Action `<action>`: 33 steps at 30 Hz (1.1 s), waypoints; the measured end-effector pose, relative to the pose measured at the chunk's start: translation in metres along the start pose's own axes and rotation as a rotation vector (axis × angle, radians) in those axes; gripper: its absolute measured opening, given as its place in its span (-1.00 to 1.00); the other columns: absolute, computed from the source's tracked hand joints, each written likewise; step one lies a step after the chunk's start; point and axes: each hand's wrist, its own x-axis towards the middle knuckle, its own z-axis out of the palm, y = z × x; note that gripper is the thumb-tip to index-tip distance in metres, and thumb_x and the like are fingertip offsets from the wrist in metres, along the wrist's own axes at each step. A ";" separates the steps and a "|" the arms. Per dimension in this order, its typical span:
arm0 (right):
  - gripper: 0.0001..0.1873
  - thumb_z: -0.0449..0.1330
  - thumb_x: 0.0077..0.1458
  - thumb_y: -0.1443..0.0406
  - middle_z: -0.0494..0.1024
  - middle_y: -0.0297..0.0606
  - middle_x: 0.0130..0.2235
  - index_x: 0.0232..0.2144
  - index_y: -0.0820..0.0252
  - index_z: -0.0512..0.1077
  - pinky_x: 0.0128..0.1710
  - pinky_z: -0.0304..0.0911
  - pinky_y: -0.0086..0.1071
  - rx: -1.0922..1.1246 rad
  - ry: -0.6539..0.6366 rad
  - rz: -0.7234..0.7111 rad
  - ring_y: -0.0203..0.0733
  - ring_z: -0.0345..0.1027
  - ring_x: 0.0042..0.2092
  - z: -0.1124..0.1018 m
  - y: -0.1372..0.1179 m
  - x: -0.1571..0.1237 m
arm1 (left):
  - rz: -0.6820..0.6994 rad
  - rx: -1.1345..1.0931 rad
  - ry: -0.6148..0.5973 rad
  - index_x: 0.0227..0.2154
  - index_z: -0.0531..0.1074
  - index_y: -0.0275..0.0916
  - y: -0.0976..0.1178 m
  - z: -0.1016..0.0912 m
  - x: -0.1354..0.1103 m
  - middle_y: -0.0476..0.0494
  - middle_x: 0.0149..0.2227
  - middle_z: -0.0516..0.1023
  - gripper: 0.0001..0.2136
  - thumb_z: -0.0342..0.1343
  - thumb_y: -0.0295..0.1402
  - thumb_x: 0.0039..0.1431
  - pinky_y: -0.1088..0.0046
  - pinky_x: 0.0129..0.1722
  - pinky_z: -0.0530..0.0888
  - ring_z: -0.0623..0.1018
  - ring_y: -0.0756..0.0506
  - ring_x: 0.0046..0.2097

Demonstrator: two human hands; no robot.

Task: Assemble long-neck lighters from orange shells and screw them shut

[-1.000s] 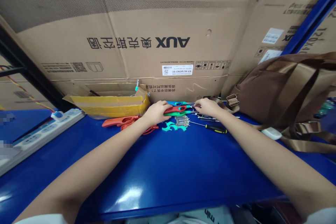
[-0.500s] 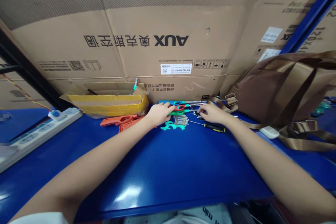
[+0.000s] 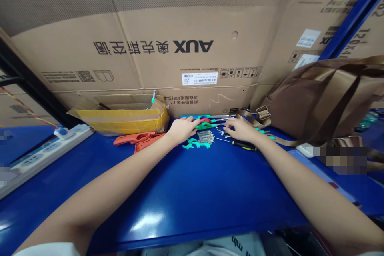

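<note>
At the back of the blue table, my left hand (image 3: 182,129) is closed round the near end of a green handle-like piece (image 3: 205,126). A red piece (image 3: 206,121) lies against its far side. My right hand (image 3: 240,129) hovers just to the right with thumb and fingertips together; whatever they pinch is too small to make out. Small black parts (image 3: 222,133) lie under its fingertips. Between the hands sit a bundle of clear tubular pieces (image 3: 206,137) and several turquoise clips (image 3: 196,144). A black-and-yellow screwdriver (image 3: 244,145) rests below my right hand.
Orange plastic shells (image 3: 135,139) lie left, before a yellow-taped cardboard box (image 3: 120,122). A white power strip (image 3: 45,156) runs along the left side. At right stands a brown backpack (image 3: 318,100) with loose straps. A large carton (image 3: 150,16) walls off the back.
My right hand has shifted slightly left, and turquoise-ended pieces now show beside its wrist. My left hand keeps its place on the green piece. The view has moved a little.
</note>
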 end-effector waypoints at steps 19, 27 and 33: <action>-0.60 0.05 0.36 0.18 0.46 -0.05 0.23 0.08 0.19 0.53 0.28 0.17 0.05 0.031 0.003 -0.100 0.10 0.26 0.28 0.013 -0.003 -0.004 | 0.028 -0.138 0.053 -0.07 0.43 -0.25 -0.035 0.004 -0.004 -0.31 0.05 0.53 -0.68 0.27 -0.23 0.17 0.18 0.07 0.44 0.48 -0.30 0.11; -0.60 0.06 0.35 0.16 0.40 0.08 0.18 0.09 0.20 0.50 0.18 0.25 0.12 0.011 0.045 -0.098 0.18 0.31 0.20 0.005 -0.018 -0.011 | 0.038 -0.269 0.065 0.08 0.41 -0.30 -0.037 -0.006 -0.014 -0.39 0.28 0.34 -0.60 0.20 -0.26 0.22 0.12 0.27 0.31 0.35 -0.33 0.29; -0.67 0.11 0.33 0.16 0.44 -0.03 0.13 0.05 0.09 0.50 0.14 0.28 0.05 0.034 0.019 -0.249 0.11 0.32 0.16 -0.012 -0.057 -0.036 | 0.044 -0.340 -0.033 -0.15 0.48 -0.19 -0.043 -0.045 -0.059 -0.13 -0.15 0.55 -0.78 0.16 -0.22 0.20 0.34 -0.15 0.50 0.56 -0.15 -0.17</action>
